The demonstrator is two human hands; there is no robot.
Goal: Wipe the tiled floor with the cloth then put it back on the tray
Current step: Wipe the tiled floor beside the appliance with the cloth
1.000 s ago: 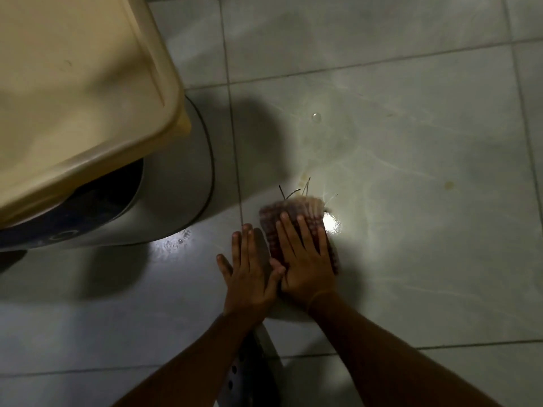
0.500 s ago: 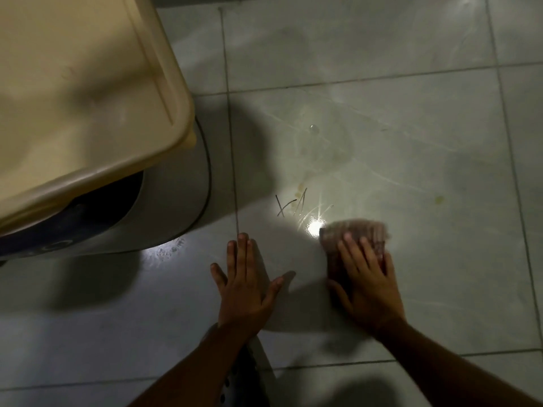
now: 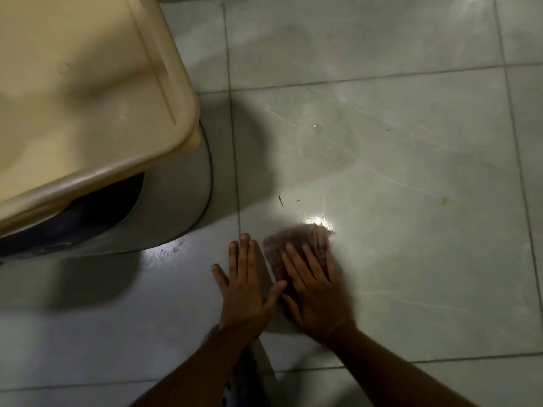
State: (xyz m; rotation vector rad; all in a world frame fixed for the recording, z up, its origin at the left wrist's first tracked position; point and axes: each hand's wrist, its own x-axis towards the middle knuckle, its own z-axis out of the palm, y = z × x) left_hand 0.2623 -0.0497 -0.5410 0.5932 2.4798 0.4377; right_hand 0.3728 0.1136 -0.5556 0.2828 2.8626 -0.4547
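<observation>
A small reddish-brown cloth (image 3: pixel 296 239) lies flat on the pale tiled floor (image 3: pixel 411 171), blurred by motion. My right hand (image 3: pixel 314 292) presses down on it with fingers spread over its near half. Just left of it, my left hand (image 3: pixel 246 286) rests palm-down on the bare tile, fingers apart, holding nothing. The beige tray (image 3: pixel 73 92) sits at the upper left, raised above the floor on a round container.
A round grey and dark-blue container (image 3: pixel 164 212) stands under the tray at the left. A few thin dark specks (image 3: pixel 280 200) lie on the tile beyond the cloth. A yellowish stain (image 3: pixel 445 201) marks the floor at the right.
My right hand slid the cloth right, then back left beside my left hand. The thin dark strands near the cloth are mostly gone. My left hand stayed put.
</observation>
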